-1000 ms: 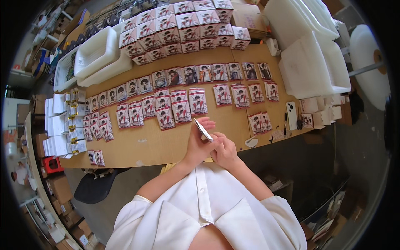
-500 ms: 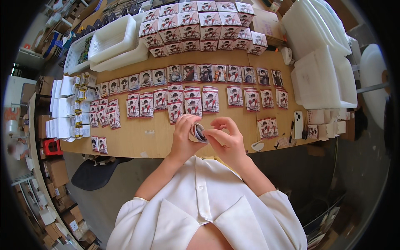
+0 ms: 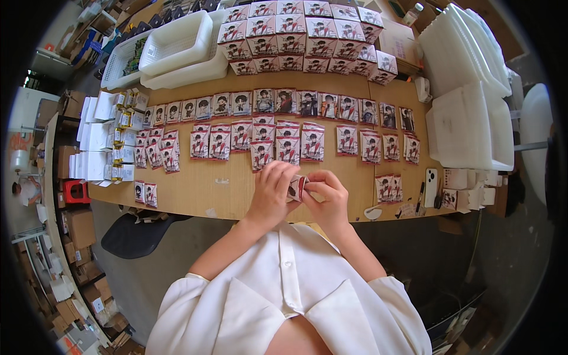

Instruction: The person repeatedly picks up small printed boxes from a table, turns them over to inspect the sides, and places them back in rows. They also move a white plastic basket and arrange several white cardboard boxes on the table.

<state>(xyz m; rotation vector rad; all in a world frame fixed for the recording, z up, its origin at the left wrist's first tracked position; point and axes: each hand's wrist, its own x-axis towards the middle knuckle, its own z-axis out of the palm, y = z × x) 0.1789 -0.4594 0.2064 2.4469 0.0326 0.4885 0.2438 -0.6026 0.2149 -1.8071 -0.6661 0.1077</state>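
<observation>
Close to the table's front edge, my left hand (image 3: 272,194) is closed round a small printed packet (image 3: 296,188) with a red edge, curved in the grip. My right hand (image 3: 326,198) pinches that packet's right edge between thumb and fingers. Just beyond my hands lie red-and-white packets (image 3: 262,155) in overlapping groups. Behind them runs a row of packets with differing figure pictures (image 3: 241,103).
Printed boxes (image 3: 291,26) are stacked at the back. White bins stand at back left (image 3: 177,44) and right (image 3: 470,127). White cartons (image 3: 102,133) line the left side. A phone (image 3: 431,184), a pen (image 3: 420,197) and small boxes (image 3: 458,198) lie right. A dark chair (image 3: 139,235) stands front left.
The packet has turned from showing its open, rolled end to showing its printed face and red edge. Both hands remain on it, and the whole view has shifted slightly.
</observation>
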